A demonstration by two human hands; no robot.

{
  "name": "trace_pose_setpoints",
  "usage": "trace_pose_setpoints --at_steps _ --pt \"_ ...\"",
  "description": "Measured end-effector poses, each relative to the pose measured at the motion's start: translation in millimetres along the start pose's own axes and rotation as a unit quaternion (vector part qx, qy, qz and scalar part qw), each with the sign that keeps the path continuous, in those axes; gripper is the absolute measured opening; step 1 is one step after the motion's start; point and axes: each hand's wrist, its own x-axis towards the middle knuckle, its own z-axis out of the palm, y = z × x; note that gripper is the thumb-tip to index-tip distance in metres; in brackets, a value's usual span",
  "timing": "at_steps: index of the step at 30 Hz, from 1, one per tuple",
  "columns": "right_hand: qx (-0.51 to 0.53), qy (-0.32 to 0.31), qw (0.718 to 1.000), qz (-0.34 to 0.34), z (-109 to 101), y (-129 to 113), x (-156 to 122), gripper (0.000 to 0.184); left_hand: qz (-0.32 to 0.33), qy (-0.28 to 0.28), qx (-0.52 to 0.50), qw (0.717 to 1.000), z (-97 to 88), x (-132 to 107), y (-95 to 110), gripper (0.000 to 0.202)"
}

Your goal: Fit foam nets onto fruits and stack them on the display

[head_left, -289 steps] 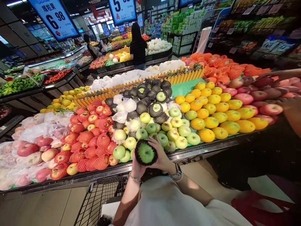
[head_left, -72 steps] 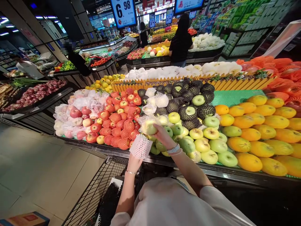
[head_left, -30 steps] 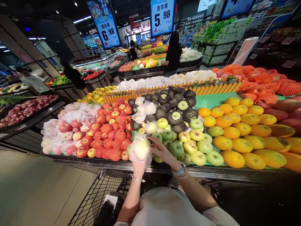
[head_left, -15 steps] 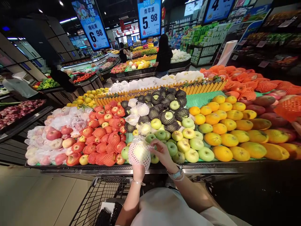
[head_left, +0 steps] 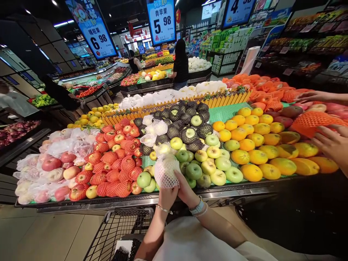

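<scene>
A pale round fruit [head_left: 166, 172] in a white foam net and clear wrap is held up before the display; its kind I cannot make out. My left hand [head_left: 168, 198] grips it from below, fingers mostly hidden behind it. On its right side my right hand [head_left: 185, 187] is closed against the net, beside the left. Green apples [head_left: 193, 171] lie behind and to the right, with a few more at the left, including a green apple [head_left: 144, 179]. Apples in black nets [head_left: 189, 135] and several white-netted fruits [head_left: 159, 127] sit farther back.
Red-netted apples [head_left: 112, 175] and bagged fruit [head_left: 62, 141] fill the left; orange-yellow papayas [head_left: 259, 157] lie right. Another person's hand [head_left: 333, 141] is at an orange foam net [head_left: 315, 121]. A shopping cart [head_left: 119, 221] stands below left. Metal edging [head_left: 217, 194] runs along the display's front.
My right hand has come down from beside the fruit's top to its lower right side. The view has shifted right, and another person's hands now show at the right.
</scene>
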Motion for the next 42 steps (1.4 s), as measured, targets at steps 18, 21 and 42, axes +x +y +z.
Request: trace_pose_setpoints --at_steps 18,21,42 --pt "-0.237 -0.07 0.966 -0.07 -20.0 -9.3 4.0 0.073 -0.28 0.036 -0.47 0.837 -34.1 -1.1 7.8 0.089" --pt "-0.252 -0.081 0.963 -0.042 -21.4 -1.1 5.5 0.069 -0.292 0.055 -0.504 0.811 -33.9 -3.4 3.9 0.091" --pt "-0.497 -0.137 0.779 -0.356 -12.8 17.8 -3.3 0.047 -0.426 0.146 -0.687 0.571 -38.7 -1.1 12.7 0.041"
